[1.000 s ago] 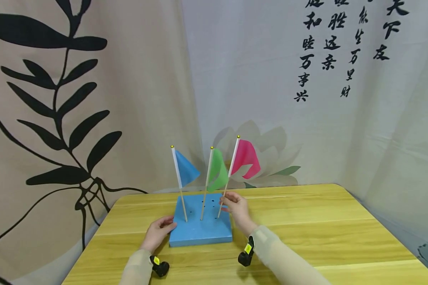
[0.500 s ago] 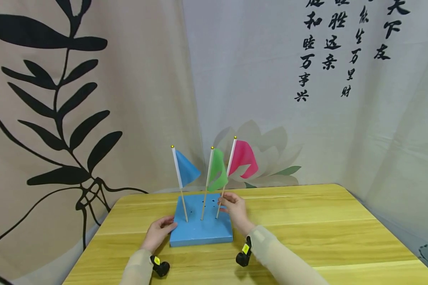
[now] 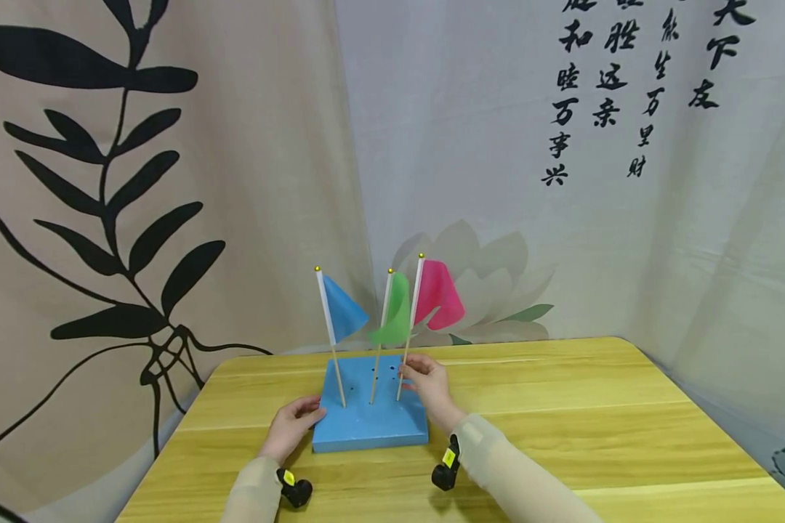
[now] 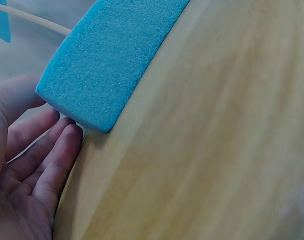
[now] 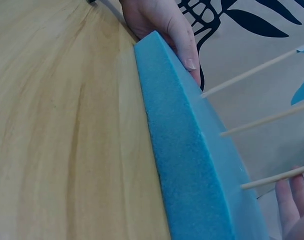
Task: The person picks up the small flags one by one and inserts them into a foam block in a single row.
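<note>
A blue foam block (image 3: 369, 430) lies on the table with small holes in its top. Three flags on thin wooden sticks stand in it: a blue flag (image 3: 343, 311), a green flag (image 3: 397, 312) and a pink flag (image 3: 439, 294). The right hand (image 3: 434, 392) pinches the pink flag's stick low down, its lower end at the block's top. At the block's left edge the left hand (image 3: 291, 430) rests, thumb along the upper edge. In the left wrist view its relaxed fingers (image 4: 54, 160) touch the block's side.
The wooden table (image 3: 562, 414) extends around the block on every side. Behind it hangs a pale curtain (image 3: 268, 145) with a black plant print and written characters. Several dark holes (image 3: 391, 368) show toward the block's back right.
The pink flag's top has swung left and its stick is more upright, with the right hand shifting slightly left. The green flag's cloth has turned. The left hand stays put.
</note>
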Tool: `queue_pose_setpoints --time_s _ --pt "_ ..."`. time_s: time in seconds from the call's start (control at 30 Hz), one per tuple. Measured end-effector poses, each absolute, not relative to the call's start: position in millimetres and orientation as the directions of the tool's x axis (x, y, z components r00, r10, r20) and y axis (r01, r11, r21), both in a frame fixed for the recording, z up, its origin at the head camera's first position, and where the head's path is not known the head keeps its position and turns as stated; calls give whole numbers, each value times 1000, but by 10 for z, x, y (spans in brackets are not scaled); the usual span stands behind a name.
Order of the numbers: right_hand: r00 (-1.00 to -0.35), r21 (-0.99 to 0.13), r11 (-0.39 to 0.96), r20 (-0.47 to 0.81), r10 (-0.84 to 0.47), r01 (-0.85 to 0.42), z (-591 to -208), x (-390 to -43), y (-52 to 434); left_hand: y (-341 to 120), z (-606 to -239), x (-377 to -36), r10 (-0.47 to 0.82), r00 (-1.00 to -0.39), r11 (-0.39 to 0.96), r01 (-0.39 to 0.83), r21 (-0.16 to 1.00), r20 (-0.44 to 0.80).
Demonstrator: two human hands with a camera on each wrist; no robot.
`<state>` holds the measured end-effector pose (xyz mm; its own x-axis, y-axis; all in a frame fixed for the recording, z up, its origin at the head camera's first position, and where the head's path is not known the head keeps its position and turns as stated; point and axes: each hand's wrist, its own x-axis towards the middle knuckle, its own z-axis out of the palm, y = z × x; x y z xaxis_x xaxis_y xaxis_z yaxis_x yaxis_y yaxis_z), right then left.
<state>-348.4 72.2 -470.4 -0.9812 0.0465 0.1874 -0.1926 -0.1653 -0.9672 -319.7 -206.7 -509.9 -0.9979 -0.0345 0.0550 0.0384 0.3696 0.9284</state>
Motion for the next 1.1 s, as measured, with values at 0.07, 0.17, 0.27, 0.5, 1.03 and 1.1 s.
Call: queue_pose_setpoints --time_s 0.07,0.17,0.27,0.5,1.03,1.1 --pt "-980 -968 -151 196 44 -200 -4711 -3483 721 -2065 -5098 -3196 -35 -998 374 40 927 57" --pt "-981 -970 -142 191 45 -196 -4710 -3479 715 -2065 -5095 -3191 -31 -998 377 42 925 58" --pt "-980 -971 -134 193 45 -198 -4702 -3468 715 -2066 -5088 -3184 -26 -997 378 51 924 66" --pt "-982 -975 -116 187 31 -189 -4717 -3455 715 -2063 -5067 -3170 -14 -997 374 69 925 80" --pt "-983 -980 -85 182 -17 -180 -4808 -3439 739 -2070 -5064 -3184 -27 -998 367 47 929 61" --pt "-983 -980 -90 181 -18 -178 -4814 -3432 743 -2064 -5068 -3178 -26 -998 360 52 931 66"
